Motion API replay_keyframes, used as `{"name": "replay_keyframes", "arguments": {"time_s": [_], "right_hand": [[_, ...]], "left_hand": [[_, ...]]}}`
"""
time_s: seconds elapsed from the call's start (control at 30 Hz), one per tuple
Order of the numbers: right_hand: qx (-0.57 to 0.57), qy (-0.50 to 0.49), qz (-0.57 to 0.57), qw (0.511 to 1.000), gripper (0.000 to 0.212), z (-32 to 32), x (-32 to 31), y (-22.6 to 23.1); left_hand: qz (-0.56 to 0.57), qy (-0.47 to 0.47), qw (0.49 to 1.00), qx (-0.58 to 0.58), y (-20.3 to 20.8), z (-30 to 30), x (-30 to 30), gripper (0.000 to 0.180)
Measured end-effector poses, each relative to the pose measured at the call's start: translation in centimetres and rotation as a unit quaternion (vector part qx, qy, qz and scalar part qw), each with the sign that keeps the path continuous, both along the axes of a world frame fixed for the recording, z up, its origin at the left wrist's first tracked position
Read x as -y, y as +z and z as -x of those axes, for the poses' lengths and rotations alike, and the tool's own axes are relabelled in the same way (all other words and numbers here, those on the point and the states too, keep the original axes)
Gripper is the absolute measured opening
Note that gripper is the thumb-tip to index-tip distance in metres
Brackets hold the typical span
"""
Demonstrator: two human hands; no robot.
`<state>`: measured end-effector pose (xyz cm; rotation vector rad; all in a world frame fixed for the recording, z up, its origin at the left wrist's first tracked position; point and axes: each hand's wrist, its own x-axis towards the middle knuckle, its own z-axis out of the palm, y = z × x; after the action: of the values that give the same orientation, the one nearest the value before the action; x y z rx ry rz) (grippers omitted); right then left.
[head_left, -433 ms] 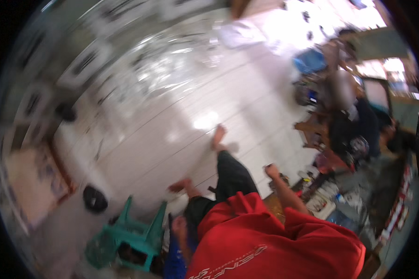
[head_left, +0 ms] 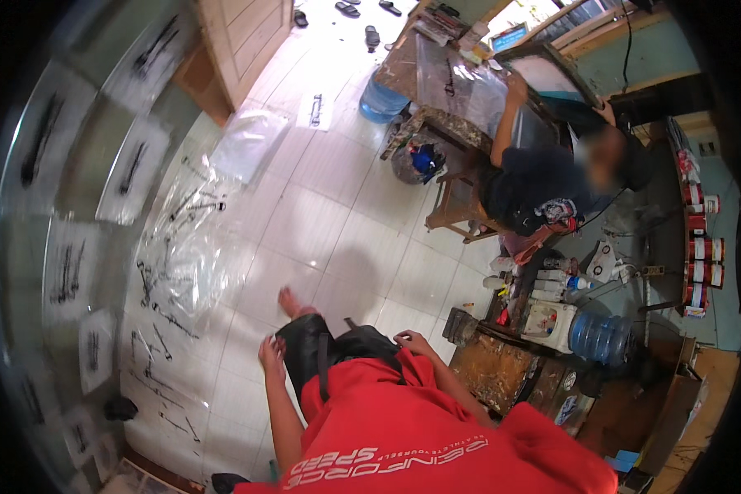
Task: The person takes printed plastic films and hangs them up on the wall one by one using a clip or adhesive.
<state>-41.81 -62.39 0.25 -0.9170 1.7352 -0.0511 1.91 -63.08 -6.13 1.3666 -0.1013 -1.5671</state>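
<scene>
Pale tiled floor [head_left: 305, 222], grey-green wall [head_left: 117, 267] along its left edge, flat clear packets [head_left: 130, 169] against it, each with thin dark pieces inside. Along the floor's left side: crumpled clear film [head_left: 193, 276], more dark slender pieces [head_left: 146, 282] on or under it, cannot tell which. Left hand [head_left: 272, 352] next, beside the dark trousers [head_left: 306, 342], fingers loosely bent, nothing seen in it; film and pieces are the things nearest it, well apart. One bare foot [head_left: 291, 302] on plain tile. Footing, my judgement: best kept to bare tile between film and furniture, since film looks slippery and the pieces easily kicked; free hands help balance. Blue jug [head_left: 383, 100] at the near left corner of a film-covered worktop [head_left: 416, 70]. Right hand [head_left: 414, 340] by the trousers, fingers slack, also nothing seen in it; nearest furniture, a stained brown board [head_left: 490, 370], apart from it. Further right, a co-worker [head_left: 527, 193] at the worktop's right end, one arm over its near edge. Far right, red tins [head_left: 696, 270] lined on a narrow shelf.
</scene>
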Motion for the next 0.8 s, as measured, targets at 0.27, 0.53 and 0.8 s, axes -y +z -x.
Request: {"name": "replay_keyframes", "arguments": {"time_s": [0.27, 0.53, 0.8], "right_hand": [[0.043, -0.35, -0.023, 0.936, 0.038, 3.7, 17.5, 3.0], [0.118, -0.589, 0.071, 0.796, 0.041, 8.0, 19.3, 6.7], [0.152, -0.615, 0.142, 0.761, 0.048, 19.8, 22.7, -3.2]], "left_hand": [[0.067, -0.423, 0.829, 0.359, -2.8, 17.4, 44.3, 0.04], [0.106, -0.624, 0.681, 0.369, -3.5, 44.0, 62.9, 0.039], [0.025, -0.586, 0.699, 0.41, -3.7, 53.7, 76.5, 0.035]]}}
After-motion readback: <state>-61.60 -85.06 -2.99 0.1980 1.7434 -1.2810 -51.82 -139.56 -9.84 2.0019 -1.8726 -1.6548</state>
